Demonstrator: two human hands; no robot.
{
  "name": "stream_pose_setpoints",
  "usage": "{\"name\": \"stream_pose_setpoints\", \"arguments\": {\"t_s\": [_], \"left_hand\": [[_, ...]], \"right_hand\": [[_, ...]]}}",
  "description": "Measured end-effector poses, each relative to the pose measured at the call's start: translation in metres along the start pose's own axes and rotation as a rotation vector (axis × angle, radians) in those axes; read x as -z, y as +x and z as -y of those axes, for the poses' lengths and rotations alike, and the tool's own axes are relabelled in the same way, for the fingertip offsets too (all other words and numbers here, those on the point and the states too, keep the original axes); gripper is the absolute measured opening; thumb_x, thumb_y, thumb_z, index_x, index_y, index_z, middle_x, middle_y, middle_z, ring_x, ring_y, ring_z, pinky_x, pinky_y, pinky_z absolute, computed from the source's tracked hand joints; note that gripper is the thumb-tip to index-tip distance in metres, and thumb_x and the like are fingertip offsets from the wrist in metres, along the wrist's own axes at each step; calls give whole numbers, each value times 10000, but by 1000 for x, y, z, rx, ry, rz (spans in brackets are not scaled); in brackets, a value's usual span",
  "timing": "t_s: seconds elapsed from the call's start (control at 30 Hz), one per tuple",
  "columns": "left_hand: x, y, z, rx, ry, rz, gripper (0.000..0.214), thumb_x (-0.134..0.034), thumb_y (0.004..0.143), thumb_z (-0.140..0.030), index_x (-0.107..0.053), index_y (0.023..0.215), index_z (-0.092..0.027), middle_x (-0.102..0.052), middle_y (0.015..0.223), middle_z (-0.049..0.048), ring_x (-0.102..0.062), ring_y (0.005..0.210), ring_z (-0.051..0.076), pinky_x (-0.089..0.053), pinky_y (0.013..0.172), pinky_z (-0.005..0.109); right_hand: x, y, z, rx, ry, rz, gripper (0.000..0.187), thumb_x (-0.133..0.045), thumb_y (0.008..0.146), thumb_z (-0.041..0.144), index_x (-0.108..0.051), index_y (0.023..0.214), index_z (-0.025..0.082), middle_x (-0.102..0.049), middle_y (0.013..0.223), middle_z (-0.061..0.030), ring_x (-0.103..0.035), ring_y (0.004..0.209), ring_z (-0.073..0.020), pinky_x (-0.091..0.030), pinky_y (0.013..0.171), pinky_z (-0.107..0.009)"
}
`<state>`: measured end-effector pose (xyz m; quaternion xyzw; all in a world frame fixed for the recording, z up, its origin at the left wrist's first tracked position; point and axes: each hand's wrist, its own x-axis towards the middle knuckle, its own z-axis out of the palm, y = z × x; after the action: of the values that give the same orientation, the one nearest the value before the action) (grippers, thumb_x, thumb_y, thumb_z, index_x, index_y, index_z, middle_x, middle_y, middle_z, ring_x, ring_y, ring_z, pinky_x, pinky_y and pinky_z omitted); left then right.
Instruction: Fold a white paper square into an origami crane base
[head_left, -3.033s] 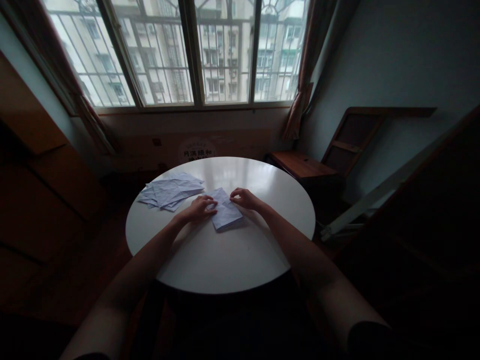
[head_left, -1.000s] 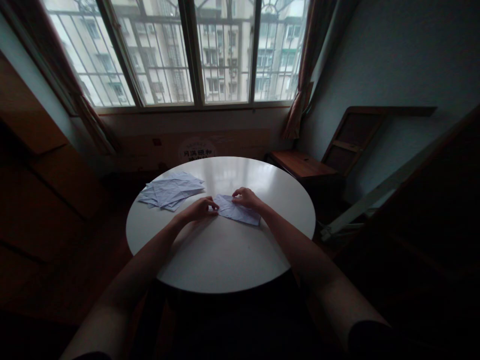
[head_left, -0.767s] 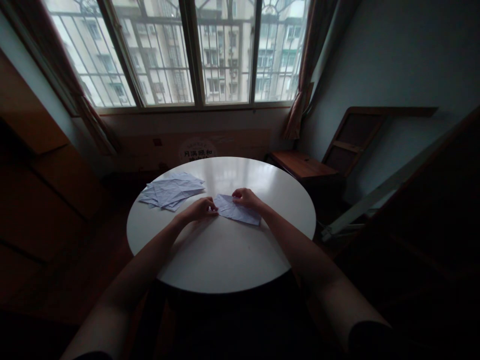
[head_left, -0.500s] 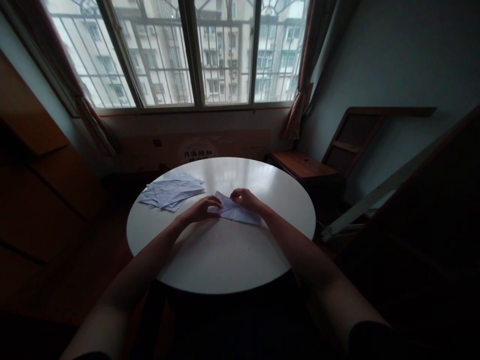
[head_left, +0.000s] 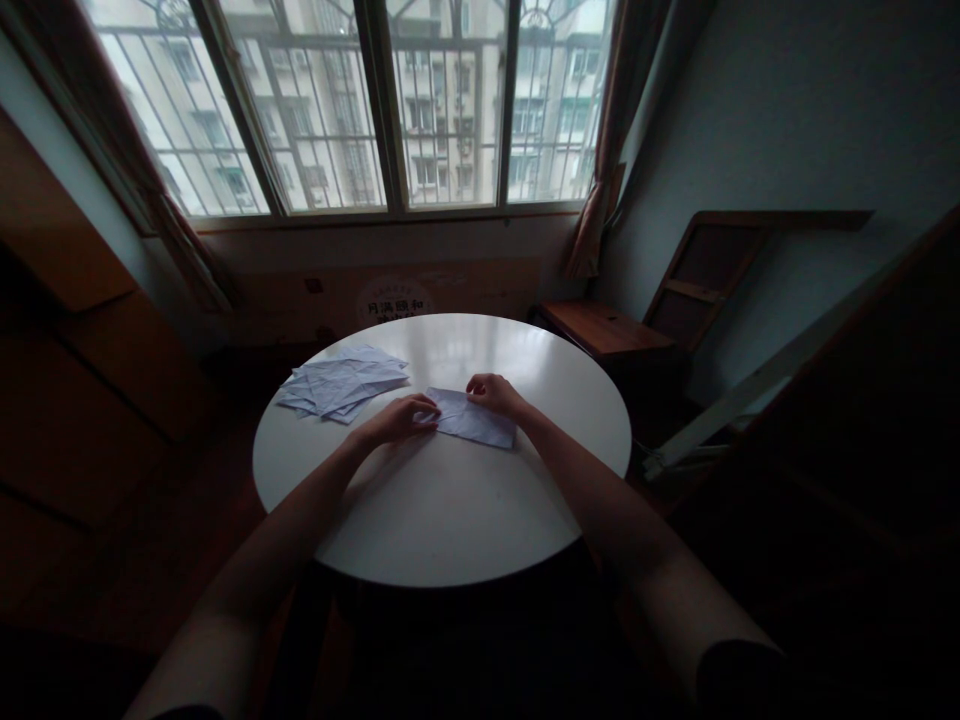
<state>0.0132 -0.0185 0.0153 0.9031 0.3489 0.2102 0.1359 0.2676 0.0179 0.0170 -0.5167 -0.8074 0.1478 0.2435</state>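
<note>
A creased sheet of pale paper (head_left: 480,422) lies on the round white table (head_left: 450,520), between my two hands. My left hand (head_left: 405,415) has its fingers closed on the paper's left edge. At the paper's upper right edge is my right hand (head_left: 493,391), thumb and fingers pinched on it. The fingertips of both hands are small and dim in this view. Left of my left hand, a loose pile of creased papers (head_left: 341,383) rests near the table's far left rim.
Behind the table's far right side stands a low wooden seat (head_left: 607,328), with a wooden frame (head_left: 705,270) leaning by the wall. A printed carton (head_left: 465,290) is under the barred window. Wooden cabinets (head_left: 112,360) line the left.
The paper's raised upper left corner has come down, and the sheet now looks flatter and more rectangular. My left hand has shifted slightly left. The pile is unchanged.
</note>
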Motion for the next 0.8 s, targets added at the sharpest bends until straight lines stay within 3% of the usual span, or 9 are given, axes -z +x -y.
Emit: {"name": "stream_pose_setpoints", "arguments": {"t_s": [0.17, 0.37, 0.8], "left_hand": [[4, -2, 3, 116, 79, -29, 331, -607, 822, -463, -723, 1026, -229, -688, 1062, 61, -648, 920, 196, -494, 853, 287], [3, -3, 7, 159, 131, -38, 333, -598, 824, -447, -715, 1047, -229, -677, 1073, 57, -638, 936, 199, -482, 851, 276], [3, -3, 5, 178, 172, 16, 363, -592, 843, -437, -682, 1130, -232, -635, 1146, 63, -610, 1022, 208, -472, 906, 289]], "right_hand": [[6, -4, 1, -137, -99, 22, 235, -671, 773, 237, -704, 1005, 231, -730, 946, -36, -668, 860, -185, -465, 760, -276], [10, -6, 0, -254, -126, 67, 246, -669, 785, 323, -708, 1012, 238, -724, 1024, -58, -657, 973, -236, -460, 863, -354], [9, -7, 8, -172, -206, 201, 410, -562, 864, 434, -608, 1233, 261, -648, 1244, -62, -587, 1146, -253, -414, 956, -383]]}}
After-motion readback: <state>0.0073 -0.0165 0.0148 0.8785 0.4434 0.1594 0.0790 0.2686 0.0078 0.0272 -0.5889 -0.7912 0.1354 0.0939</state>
